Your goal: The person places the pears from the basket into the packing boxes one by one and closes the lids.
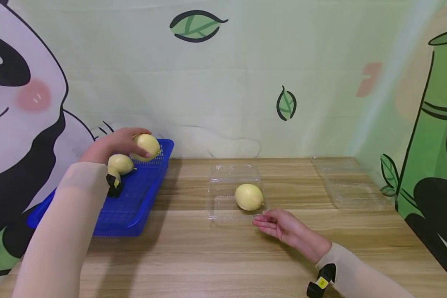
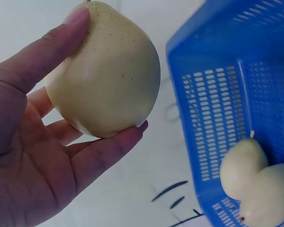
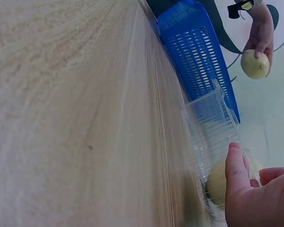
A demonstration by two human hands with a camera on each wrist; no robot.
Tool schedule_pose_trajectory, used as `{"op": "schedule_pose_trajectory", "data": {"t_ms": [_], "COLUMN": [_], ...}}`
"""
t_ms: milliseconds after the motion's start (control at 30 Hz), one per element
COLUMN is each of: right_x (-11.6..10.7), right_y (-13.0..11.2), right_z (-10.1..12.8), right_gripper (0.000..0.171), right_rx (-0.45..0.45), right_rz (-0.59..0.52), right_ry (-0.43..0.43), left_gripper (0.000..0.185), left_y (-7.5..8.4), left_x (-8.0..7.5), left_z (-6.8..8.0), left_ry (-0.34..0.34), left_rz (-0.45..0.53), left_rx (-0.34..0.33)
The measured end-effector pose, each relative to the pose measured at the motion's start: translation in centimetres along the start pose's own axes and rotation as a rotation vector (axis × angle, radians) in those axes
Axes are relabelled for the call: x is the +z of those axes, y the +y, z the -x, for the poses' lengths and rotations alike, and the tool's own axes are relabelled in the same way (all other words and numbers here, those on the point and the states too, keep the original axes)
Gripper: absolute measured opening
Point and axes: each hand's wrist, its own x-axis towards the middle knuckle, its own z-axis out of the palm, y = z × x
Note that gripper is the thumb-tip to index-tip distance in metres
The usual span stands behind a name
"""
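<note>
L hand (image 1: 113, 145): pear (image 1: 146, 147) is gripped between thumb and fingers, held above far end of blue basket (image 1: 134, 207), clear of its floor. Seen in L wrist view, stem end is pointed up by thumb tip; long axis approx. upright. Two more pears (image 2: 255, 187) are left in basket, touching each other, stems toward far wall.

Centre: clear clamshell tray (image 1: 223, 194) is laid open on tabletop (image 1: 193, 256), one pear (image 1: 249, 197) inside, long axis approx. L-R.

R hand (image 1: 283, 225): relaxed, nothing gripped; fingertips are rested at tray's near edge, just beside that pear. Held pear lies well L of tray; R hand is nearer to tray. Second clear tray (image 1: 352, 182) is noted far R.
</note>
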Motion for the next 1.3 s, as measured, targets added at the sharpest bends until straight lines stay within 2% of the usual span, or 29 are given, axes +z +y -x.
{"op": "schedule_pose_trajectory", "data": {"t_ms": [367,533,867,1100,1300], "right_x": [0.0,0.0,0.0,0.0,0.0], "right_y": [0.0,0.0,0.0,0.0,0.0], "right_z": [0.0,0.1,0.1,0.1,0.2], "right_gripper": [0.025,0.026,0.024,0.023,0.023], "right_rx": [0.002,-0.001,0.000,0.000,0.003], "right_rz": [-0.006,-0.012,-0.003,0.000,-0.003], "right_ry": [0.000,0.001,0.004,0.010,0.008], "left_gripper": [0.083,0.083,0.082,0.078,0.078], "left_y": [2.4,3.5,4.7,5.1,5.6], "left_x": [0.6,1.3,3.2,4.8,6.2], "left_z": [-0.2,-0.1,-0.5,-0.9,-1.0], "left_ry": [0.029,0.047,0.074,0.091,0.087], "left_rz": [-0.038,-0.011,0.026,0.057,0.081], "left_rx": [0.003,0.017,0.064,0.137,0.156]}}
